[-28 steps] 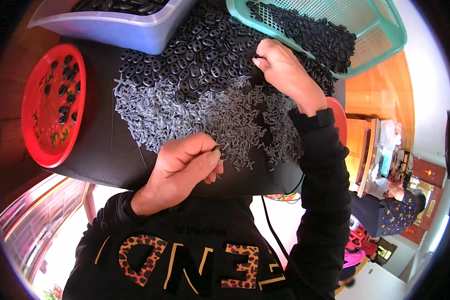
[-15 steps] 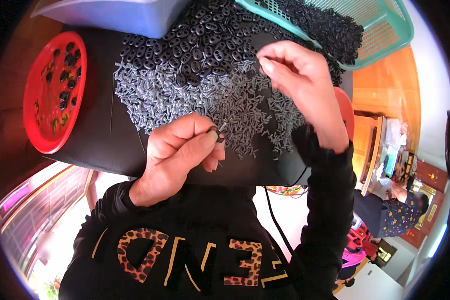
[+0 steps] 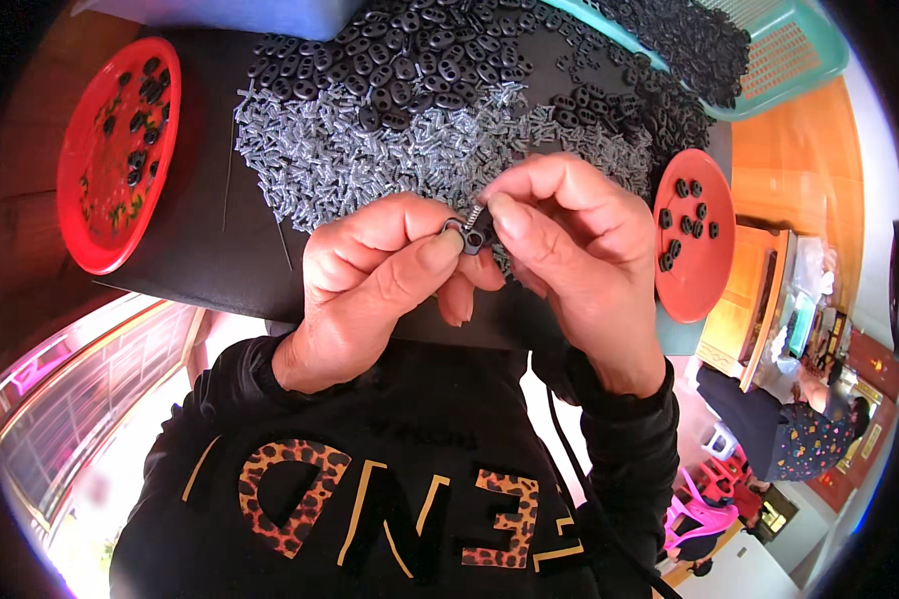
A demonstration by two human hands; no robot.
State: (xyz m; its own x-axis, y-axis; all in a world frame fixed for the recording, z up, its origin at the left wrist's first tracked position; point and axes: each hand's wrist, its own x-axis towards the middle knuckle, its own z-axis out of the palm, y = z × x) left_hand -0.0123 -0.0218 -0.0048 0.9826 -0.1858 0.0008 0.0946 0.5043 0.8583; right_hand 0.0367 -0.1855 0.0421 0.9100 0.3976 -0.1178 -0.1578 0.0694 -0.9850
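My left hand [image 3: 375, 275] pinches a small black cord lock [image 3: 474, 242] between thumb and fingers, above the table's near part. One round hole of it faces up. A thin metal spring [image 3: 474, 214] stands slanted at the cord lock. My right hand [image 3: 584, 245] has its thumb and forefinger closed at the spring's upper end; whether another piece sits between those fingertips is hidden. Just beyond both hands spreads a heap of small silvery springs [image 3: 360, 155]. Black two-hole pieces [image 3: 410, 60] lie heaped behind the springs.
A red plate [image 3: 82, 245] with several black pieces is at left; another red plate [image 3: 691, 290] with several more is at right. A turquoise basket [image 3: 814, 65] of black parts stands back right, a bluish tub [image 3: 260, 15] back left. Another person [image 3: 819, 434] is far right.
My right hand has come down and toward me from above the heap to meet my left hand at the spring. The view has shifted, so the right plate shows more fully.
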